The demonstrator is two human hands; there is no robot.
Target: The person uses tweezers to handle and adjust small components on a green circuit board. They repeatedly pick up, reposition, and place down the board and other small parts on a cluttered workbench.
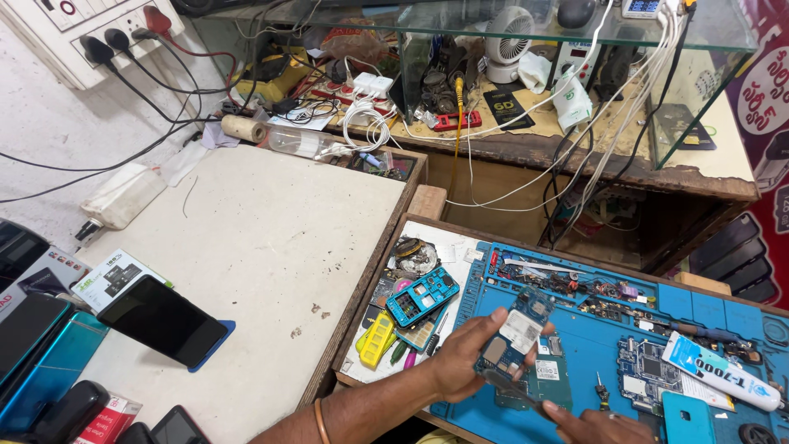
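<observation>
Right hand (596, 426) at bottom edge pinches dark tweezers (514, 389), tips at a phone circuit board (516, 333). Left hand (460, 362) grips that board, tilted, over blue repair mat (592, 341). White tube (719, 371) lies right.

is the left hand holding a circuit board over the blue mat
Yes, the left hand grips a small circuit board above the blue mat.

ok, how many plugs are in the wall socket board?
3. Two black plugs sit side by side, and a red plug is to their right on the wall socket board. Its upper part is cropped.
</observation>
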